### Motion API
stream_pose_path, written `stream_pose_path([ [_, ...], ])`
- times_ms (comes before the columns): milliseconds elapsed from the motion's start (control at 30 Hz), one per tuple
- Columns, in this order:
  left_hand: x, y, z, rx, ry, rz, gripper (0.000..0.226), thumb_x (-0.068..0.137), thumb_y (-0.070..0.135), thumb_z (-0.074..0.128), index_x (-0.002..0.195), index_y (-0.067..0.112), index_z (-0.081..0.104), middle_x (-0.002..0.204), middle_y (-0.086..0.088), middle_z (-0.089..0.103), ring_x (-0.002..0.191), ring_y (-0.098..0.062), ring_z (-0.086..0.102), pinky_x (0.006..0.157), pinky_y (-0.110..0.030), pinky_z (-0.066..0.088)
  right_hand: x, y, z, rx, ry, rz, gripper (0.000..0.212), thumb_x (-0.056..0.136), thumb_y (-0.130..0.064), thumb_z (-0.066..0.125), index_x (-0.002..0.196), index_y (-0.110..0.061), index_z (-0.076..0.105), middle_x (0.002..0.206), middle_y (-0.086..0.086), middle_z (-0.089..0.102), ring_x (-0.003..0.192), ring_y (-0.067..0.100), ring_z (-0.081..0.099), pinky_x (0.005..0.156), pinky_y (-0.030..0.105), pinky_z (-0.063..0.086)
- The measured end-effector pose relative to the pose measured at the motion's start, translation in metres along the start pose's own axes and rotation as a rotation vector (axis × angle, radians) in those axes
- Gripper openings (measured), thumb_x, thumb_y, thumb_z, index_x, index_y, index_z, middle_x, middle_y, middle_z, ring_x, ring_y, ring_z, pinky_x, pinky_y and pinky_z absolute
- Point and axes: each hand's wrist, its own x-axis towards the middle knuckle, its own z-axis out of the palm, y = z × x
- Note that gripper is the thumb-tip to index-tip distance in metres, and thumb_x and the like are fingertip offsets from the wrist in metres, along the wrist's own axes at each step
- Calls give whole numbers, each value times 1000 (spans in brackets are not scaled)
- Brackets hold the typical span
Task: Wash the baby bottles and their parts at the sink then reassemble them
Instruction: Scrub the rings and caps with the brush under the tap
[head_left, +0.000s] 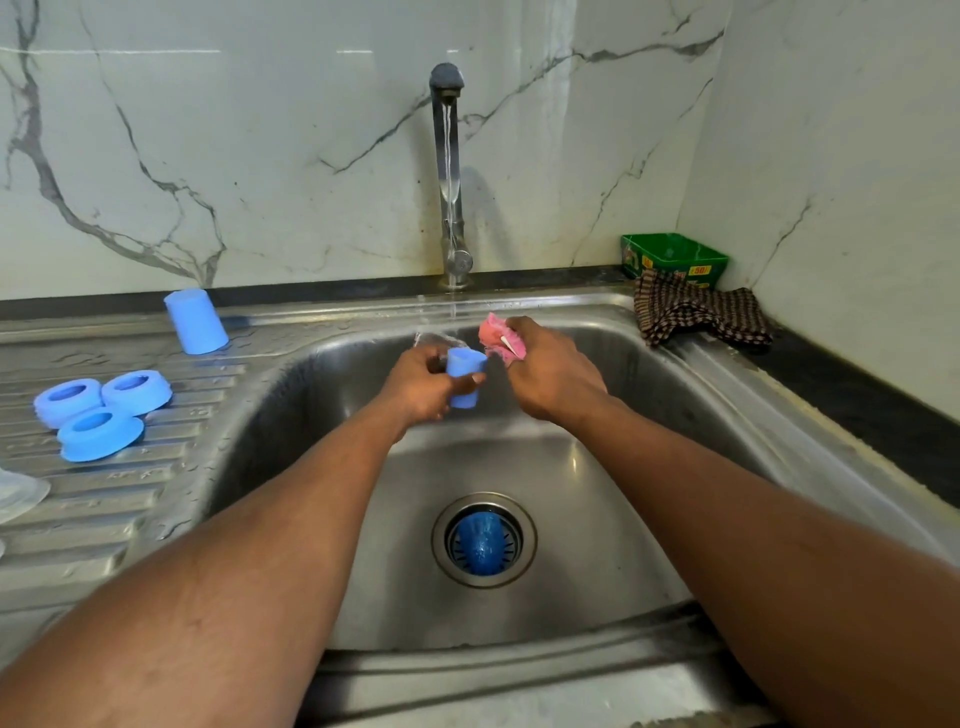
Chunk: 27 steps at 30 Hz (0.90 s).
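Observation:
My left hand grips a small blue bottle cap over the sink basin, just below the running water. My right hand grips a pink scrub cloth beside the cap. A second blue cap stands upside down on the draining board. Three blue screw rings lie on the draining board at the left. Another blue part sits in the drain strainer.
The tap runs at the back centre. A green box and a checked cloth lie at the back right corner. A clear plastic piece shows at the left edge on the ribbed draining board.

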Motion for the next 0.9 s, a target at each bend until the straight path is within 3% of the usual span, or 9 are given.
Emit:
stream_pose_path([
  [133, 4, 2, 4, -7, 109, 28, 40, 79, 10, 80, 116, 11, 64, 109, -4, 69, 93, -19, 66, 83, -30, 54, 0, -1, 1, -2, 10, 3, 48, 97, -26, 52, 144, -28, 42, 132, 10, 59, 113, 31, 59, 90, 39, 48],
  [200, 3, 2, 4, 25, 82, 22, 43, 77, 13, 83, 116, 11, 65, 111, -5, 71, 102, -24, 67, 94, -37, 53, 1, -1, 1, -2, 11, 7, 48, 97, -25, 52, 144, -27, 42, 132, 10, 59, 113, 31, 59, 89, 38, 48],
  [300, 0, 2, -2, 7, 122, 1, 45, 76, 20, 84, 115, 13, 61, 111, -6, 69, 98, -25, 67, 79, -39, 57, 0, -1, 1, 2, 5, 12, 48, 96, -25, 52, 143, -28, 44, 132, 9, 59, 115, 32, 59, 91, 40, 48],
  [367, -1, 6, -3, -164, 109, -84, 50, 75, 22, 86, 115, 12, 57, 111, -8, 67, 92, -28, 68, 66, -42, 60, 0, -2, 1, 8, 5, 14, 46, 96, -26, 51, 141, -29, 45, 131, 9, 59, 114, 32, 59, 92, 41, 49],
  [467, -5, 10, -3, -268, 93, -248, 50, 71, 21, 87, 110, 9, 59, 99, -13, 67, 70, -25, 64, 49, -30, 55, -1, -3, 0, 12, -10, 13, 45, 95, -25, 52, 140, -28, 46, 131, 10, 60, 114, 33, 59, 90, 39, 48],
  [567, -4, 7, -3, 151, 229, -173, 41, 66, 21, 90, 98, 15, 65, 93, -6, 64, 73, -19, 57, 59, -26, 45, -2, -4, -1, 37, -28, 15, 46, 96, -23, 53, 141, -25, 46, 132, 10, 59, 114, 32, 58, 91, 38, 48],
  [700, 2, 13, -5, 339, 377, 49, 40, 61, 14, 88, 96, 23, 71, 109, -2, 62, 92, -22, 65, 75, -29, 52, -4, -8, -2, 69, -28, 13, 46, 94, -22, 52, 140, -26, 47, 130, 11, 60, 110, 32, 60, 92, 41, 50],
  [800, -1, 15, -1, 569, 299, 183, 22, 68, 14, 80, 84, 19, 67, 109, -6, 49, 88, -26, 60, 69, -32, 46, -6, -11, -3, 56, -11, 30, 51, 92, -22, 51, 142, -28, 45, 132, 12, 58, 114, 35, 58, 93, 39, 47],
  [900, -3, 15, 2, 682, 201, 173, 22, 71, 11, 79, 88, 14, 66, 109, -5, 42, 85, -27, 54, 70, -34, 44, -7, -15, -6, 30, 35, 38, 54, 90, -19, 49, 143, -30, 43, 130, 11, 54, 114, 35, 57, 89, 38, 44],
])
